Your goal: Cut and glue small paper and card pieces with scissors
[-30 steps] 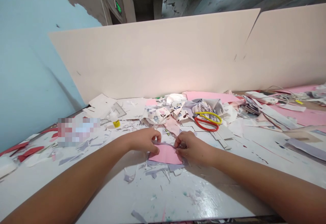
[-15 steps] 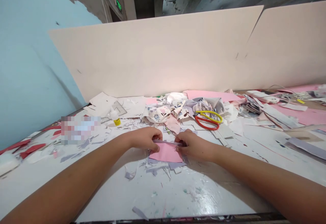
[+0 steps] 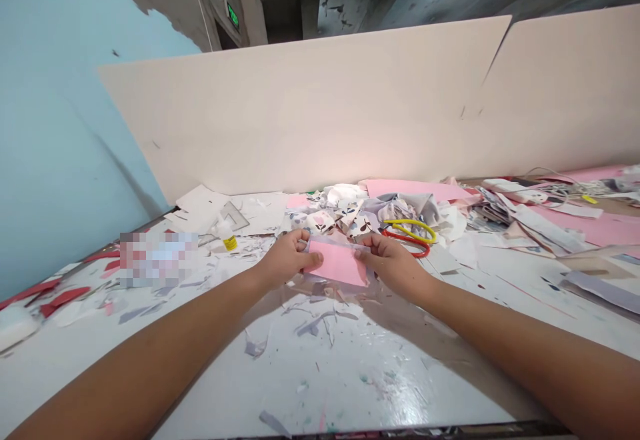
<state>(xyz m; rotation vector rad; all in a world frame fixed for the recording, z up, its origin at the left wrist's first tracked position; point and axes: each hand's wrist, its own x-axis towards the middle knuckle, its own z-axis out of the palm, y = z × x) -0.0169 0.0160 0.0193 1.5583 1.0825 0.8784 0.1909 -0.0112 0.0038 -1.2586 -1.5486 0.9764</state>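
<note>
A small pink card piece (image 3: 338,263) with a pale lilac strip along its top edge is held up off the white table (image 3: 350,373). My left hand (image 3: 286,258) pinches its left end, fingers closed on it. My right hand (image 3: 391,260) grips its right end the same way. Lilac and white paper scraps (image 3: 315,320) lie on the table just below the piece.
Behind the hands lies a heap of floral fabric (image 3: 345,213) and scissors with yellow and red handles (image 3: 409,233). A small glue bottle (image 3: 225,232) stands at the back left. Pink sheets (image 3: 600,227) and papers cover the right side. A beige board (image 3: 320,107) walls the back.
Both hands have lifted the pink piece off the table and moved it up and away from me; the scraps that lay under it stay on the table.
</note>
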